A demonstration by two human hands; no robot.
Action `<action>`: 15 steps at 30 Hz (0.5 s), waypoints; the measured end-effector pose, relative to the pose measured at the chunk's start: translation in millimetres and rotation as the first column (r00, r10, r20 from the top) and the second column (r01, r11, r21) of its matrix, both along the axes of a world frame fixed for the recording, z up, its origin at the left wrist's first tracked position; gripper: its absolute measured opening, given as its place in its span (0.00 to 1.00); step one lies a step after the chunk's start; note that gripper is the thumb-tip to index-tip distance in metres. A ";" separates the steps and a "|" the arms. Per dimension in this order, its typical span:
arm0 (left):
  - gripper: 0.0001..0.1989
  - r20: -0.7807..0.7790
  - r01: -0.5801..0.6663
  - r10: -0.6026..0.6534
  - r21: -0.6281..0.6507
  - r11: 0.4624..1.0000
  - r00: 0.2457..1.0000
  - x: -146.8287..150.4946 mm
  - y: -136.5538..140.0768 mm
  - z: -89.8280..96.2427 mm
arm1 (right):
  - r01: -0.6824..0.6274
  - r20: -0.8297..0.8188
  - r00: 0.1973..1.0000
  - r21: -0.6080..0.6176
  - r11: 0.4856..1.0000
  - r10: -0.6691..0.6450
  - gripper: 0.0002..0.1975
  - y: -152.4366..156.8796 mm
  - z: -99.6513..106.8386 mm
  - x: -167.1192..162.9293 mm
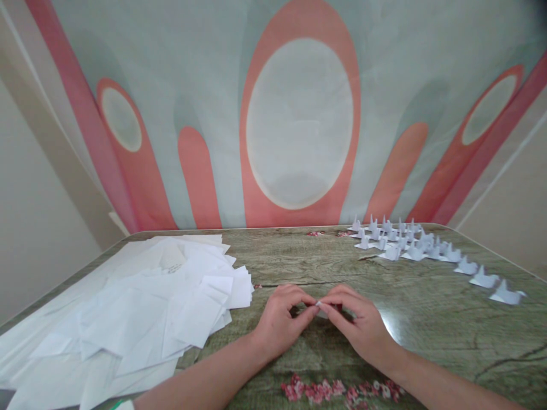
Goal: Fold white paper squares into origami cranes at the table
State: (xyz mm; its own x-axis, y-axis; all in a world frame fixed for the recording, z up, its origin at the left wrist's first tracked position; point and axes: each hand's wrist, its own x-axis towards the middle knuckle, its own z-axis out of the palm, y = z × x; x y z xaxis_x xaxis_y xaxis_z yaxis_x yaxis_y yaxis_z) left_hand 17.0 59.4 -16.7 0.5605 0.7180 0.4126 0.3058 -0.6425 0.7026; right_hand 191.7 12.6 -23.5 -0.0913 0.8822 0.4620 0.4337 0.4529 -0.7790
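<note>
My left hand (280,319) and my right hand (361,322) meet above the middle of the table, fingertips almost touching. Between them they pinch a small piece of folded white paper (323,312), thumbs and forefingers closed on it. Most of the paper is hidden by the fingers, so its exact shape cannot be made out. Left of my left hand spreads a wide, overlapping pile of white paper sheets (141,313), many of them small squares. Farther right and back, several folded white paper cranes (436,247) stand in rows, apart from my hands.
The wood-patterned table (290,256) carries a printed pink flower pattern (320,390) near its front edge. Behind it rises a backdrop (222,85) with coral arches and pale ovals. The nearest crane (506,293) stands near the right edge.
</note>
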 end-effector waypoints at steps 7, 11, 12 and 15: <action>0.05 -0.055 -0.021 0.017 -0.056 0.998 0.998 1.1 -2.7 3.2 | -0.011 0.019 1.000 -0.097 0.995 0.013 0.08 0.9 1.3 -0.8; 0.05 -0.065 -0.054 0.049 -0.078 0.996 0.997 0.9 -4.2 7.0 | -0.012 0.050 0.999 -0.125 0.992 0.019 0.10 0.6 1.9 -1.8; 0.05 -0.063 -0.064 0.058 -0.087 0.994 0.996 0.8 -4.2 7.5 | -0.011 0.061 0.998 -0.129 0.992 0.019 0.11 0.7 1.8 -1.9; 0.05 -0.059 -0.096 0.090 -0.127 0.987 0.994 0.6 -3.3 7.0 | -0.009 0.108 0.994 -0.153 0.988 0.026 0.12 2.0 0.5 -1.6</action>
State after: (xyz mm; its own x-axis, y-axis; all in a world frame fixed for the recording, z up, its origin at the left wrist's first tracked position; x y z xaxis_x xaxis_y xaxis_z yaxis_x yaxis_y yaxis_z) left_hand 17.6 56.1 -9.6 0.5074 0.8135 0.2842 0.3988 -0.5140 0.7594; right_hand 190.2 14.6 -23.0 -0.1500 0.9392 0.3089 0.5128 0.3410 -0.7879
